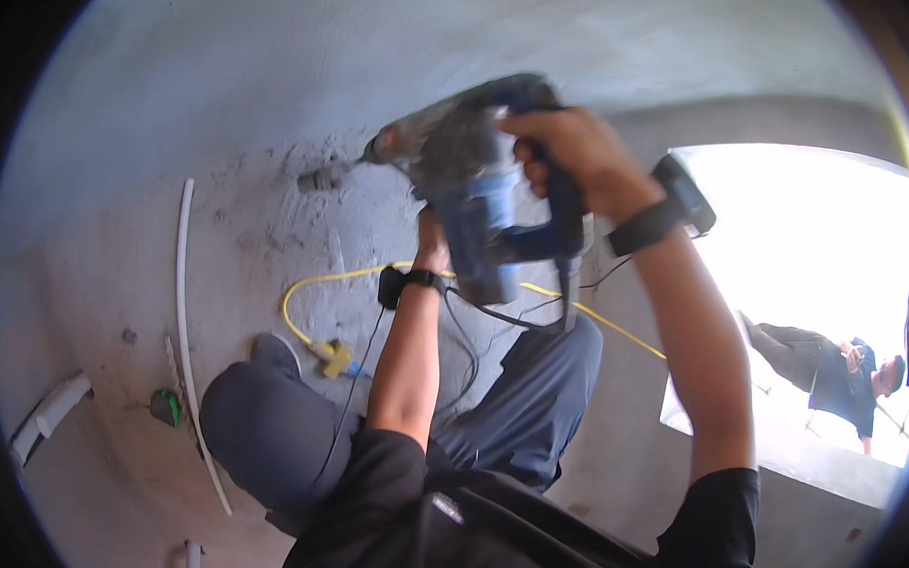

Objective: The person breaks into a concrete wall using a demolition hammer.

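I hold a blue and grey rotary hammer raised, its nose towards the rough, chipped grey wall surface. A short grey cylinder sits at the nose, by the chipped patch; I cannot tell if it touches the wall. My right hand is closed around the rear handle, slightly blurred. At the tool's front underside is my left hand, closed against it, with most fingers hidden behind the body. A dark cord hangs from the handle. Both wrists wear black bands.
A yellow cord runs to a yellow connector with a blue plug near my shoe. My bent knees are below the tool. A white pipe stands left. Beyond a bright opening at right is another person.
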Available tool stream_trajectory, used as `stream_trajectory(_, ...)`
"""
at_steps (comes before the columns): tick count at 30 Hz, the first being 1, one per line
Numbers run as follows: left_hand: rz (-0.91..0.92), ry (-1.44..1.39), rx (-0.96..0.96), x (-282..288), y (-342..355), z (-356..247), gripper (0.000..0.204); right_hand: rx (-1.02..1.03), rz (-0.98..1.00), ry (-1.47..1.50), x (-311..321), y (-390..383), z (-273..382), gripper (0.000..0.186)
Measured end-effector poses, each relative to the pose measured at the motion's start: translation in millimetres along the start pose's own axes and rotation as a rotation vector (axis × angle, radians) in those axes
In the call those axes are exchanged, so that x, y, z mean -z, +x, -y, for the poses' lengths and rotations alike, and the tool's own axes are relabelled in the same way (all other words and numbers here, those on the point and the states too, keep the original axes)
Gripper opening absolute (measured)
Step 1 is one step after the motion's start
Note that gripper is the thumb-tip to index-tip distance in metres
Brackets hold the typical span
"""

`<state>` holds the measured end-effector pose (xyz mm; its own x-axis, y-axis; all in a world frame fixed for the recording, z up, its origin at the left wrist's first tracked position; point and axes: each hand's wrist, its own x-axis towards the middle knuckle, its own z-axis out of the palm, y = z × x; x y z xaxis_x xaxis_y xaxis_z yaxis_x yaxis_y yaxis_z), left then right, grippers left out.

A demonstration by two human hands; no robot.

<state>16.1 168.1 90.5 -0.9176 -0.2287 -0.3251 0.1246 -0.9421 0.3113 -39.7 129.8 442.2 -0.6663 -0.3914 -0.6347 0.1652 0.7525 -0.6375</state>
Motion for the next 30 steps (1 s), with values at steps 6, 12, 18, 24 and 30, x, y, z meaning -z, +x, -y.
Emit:
stream_trajectory(6, -0.091, -0.387, 0.04, -11.4, -16.2, 1.6, 0.024, 0.027, -0.014, 0.034, -24.6, -5.1, -21.0, 0.025)
stream_trajectory(12, -0.129, -0.325, 0.004, -3.6, -3.5, 3.5, 0.029, 0.0, -0.024, -0.096, -19.5, 1.9, -9.1, 0.021)
stream_trajectory(18, -0.169, -0.253, 0.045, 4.2, 5.3, 11.2, 0.035, -0.007, 0.023, -0.093, -5.1, -14.8, -1.9, 0.028)
stream_trajectory(24, 0.075, -0.362, -0.068, 65.8, 24.6, 28.6, 0.039, 0.07, 0.021, -0.112, -32.5, -3.8, -13.1, 0.027)
stream_trajectory(30, -0.014, -0.335, -0.016, 48.0, 38.2, 40.8, 0.042, 0.02, 0.041, 0.006, -24.4, 11.6, -21.9, 0.027)
